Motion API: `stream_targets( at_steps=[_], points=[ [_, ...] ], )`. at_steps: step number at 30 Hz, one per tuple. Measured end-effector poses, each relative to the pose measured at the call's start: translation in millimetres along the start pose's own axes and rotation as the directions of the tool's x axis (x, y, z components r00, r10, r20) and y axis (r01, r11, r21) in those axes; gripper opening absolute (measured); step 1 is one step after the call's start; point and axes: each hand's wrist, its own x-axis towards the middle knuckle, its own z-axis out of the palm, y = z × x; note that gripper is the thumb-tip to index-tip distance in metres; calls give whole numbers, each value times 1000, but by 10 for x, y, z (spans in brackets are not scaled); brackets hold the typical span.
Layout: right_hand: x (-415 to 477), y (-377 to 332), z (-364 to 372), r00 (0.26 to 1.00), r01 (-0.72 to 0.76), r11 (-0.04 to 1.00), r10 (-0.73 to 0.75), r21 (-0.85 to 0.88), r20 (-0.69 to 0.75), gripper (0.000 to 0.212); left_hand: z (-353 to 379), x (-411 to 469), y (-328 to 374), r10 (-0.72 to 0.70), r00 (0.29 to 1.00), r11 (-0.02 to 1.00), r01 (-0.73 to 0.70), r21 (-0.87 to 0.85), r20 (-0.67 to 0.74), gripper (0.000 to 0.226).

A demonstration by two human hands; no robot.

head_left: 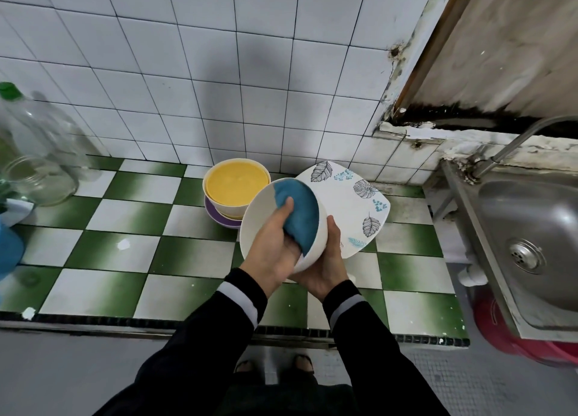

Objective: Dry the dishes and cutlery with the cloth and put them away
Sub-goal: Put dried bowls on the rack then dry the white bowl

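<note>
My right hand [325, 270] cups a white bowl [261, 218] from below and from the right, tilted above the counter. My left hand [275, 243] reaches into the bowl and grips a blue cloth [301, 217] against its inner wall, thumb on top, fingers hidden under the cloth. Behind the bowl a square white plate [347, 203] with leaf prints lies on the counter, partly hidden by the bowl. To the left of the plate a bowl with a yellow inside [236, 187] sits stacked in a purple dish [217, 217].
The green-and-white checked counter [125, 243] meets a tiled wall at the back. A steel sink [531, 228] with a tap [513, 143] lies to the right, a red bucket [500, 337] below it. A plastic bottle [28, 125] and a glass jar [40, 181] stand far left.
</note>
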Motion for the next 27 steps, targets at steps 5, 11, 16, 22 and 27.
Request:
stream_targets(
  at_steps=[5, 11, 16, 22, 27],
  points=[
    [19, 101, -112, 999, 3, 1000, -4, -3, -39, 109, 22, -32, 348, 94, 992, 995, -92, -30, 85, 27],
    [-56, 60, -160, 999, 48, 996, -46, 81, -19, 97, -224, -30, 490, 362, 923, 810, -379, 448, 126, 19],
    [-41, 81, -48, 999, 33, 998, -34, -46, -15, 94, -654, 147, 255, 301, 803, -217, -467, 857, 514, 39],
    [13, 153, -45, 998, 47, 997, -50, -67, -45, 106, -642, 110, 227, 21, 958, -437, -249, 864, 286, 41],
    [35, 93, -4, 994, 75, 996, -79, -58, -75, 82, -489, -54, 283, -145, 973, -398, -222, 890, 178, 34]
  ],
)
